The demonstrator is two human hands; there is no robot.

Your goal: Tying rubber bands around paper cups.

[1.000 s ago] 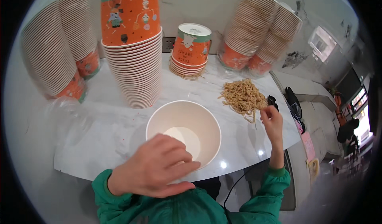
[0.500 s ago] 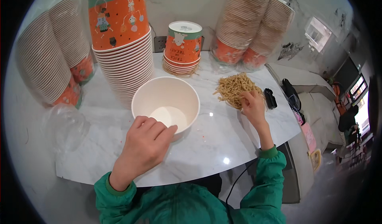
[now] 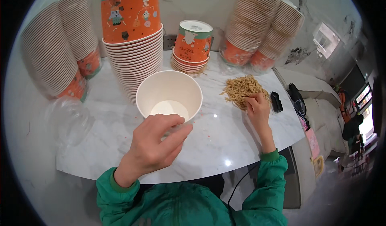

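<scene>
A white-lined paper bucket (image 3: 175, 85) stands mouth up on the marble-patterned table in front of me. At its near rim is my left hand (image 3: 155, 145), thumb and fingers apart, with nothing visibly gripped between them. Over to the right, my right hand (image 3: 259, 111) reaches into a tangled heap of tan twine-like strands (image 3: 243, 87). Its thumb and fingertips are pinched together at the heap's near edge. How many strands they hold is too small to make out. Just right of the heap lies a small black object (image 3: 276, 102).
Tall nested orange buckets (image 3: 134, 53) rise behind the open one. A shorter upside-down stack (image 3: 192, 45) sits on tan strands near the wall. Plastic-wrapped stacks stand at left (image 3: 52, 49) and back right (image 3: 251, 21). Crumpled clear plastic (image 3: 70, 117) lies at left.
My left hand has shifted right and its thumb has spread from the fingers at the bucket's rim. The right hand stays at the strands. The whole view has shifted slightly.
</scene>
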